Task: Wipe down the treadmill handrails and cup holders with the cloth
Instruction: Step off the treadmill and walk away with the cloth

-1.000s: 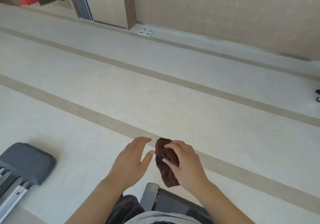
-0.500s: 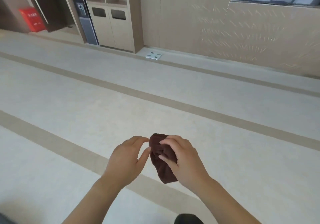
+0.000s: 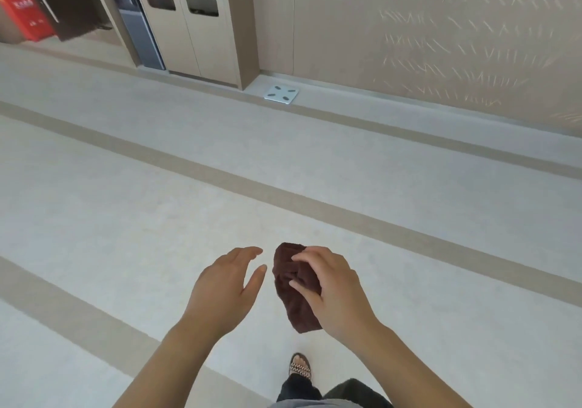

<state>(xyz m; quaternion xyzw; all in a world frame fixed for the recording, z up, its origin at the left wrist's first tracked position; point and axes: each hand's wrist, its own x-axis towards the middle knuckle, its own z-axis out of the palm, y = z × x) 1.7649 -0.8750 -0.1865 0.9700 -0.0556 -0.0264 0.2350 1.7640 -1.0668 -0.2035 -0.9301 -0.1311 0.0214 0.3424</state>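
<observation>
A dark brown cloth (image 3: 291,284), bunched up, hangs in front of me at lower centre, and my right hand (image 3: 333,291) is shut on it with the fingers curled over its top. Just to the left, my left hand (image 3: 225,288) is open, fingers apart, a small gap away from the cloth and holding nothing. No treadmill, handrail or cup holder shows in this view.
Pale floor with tan stripes (image 3: 315,206) runs across ahead. A white bathroom scale (image 3: 281,94) lies by the far wall. A beige cabinet with two bin flaps (image 3: 189,26), a grey dispenser (image 3: 135,20) and a red box (image 3: 26,14) stand far left. My sandalled foot (image 3: 300,366) is below.
The view has swung up and away from the dark treadmill parts seen low down one second ago. My left hand has drawn slightly away from the cloth; the right hand still holds it.
</observation>
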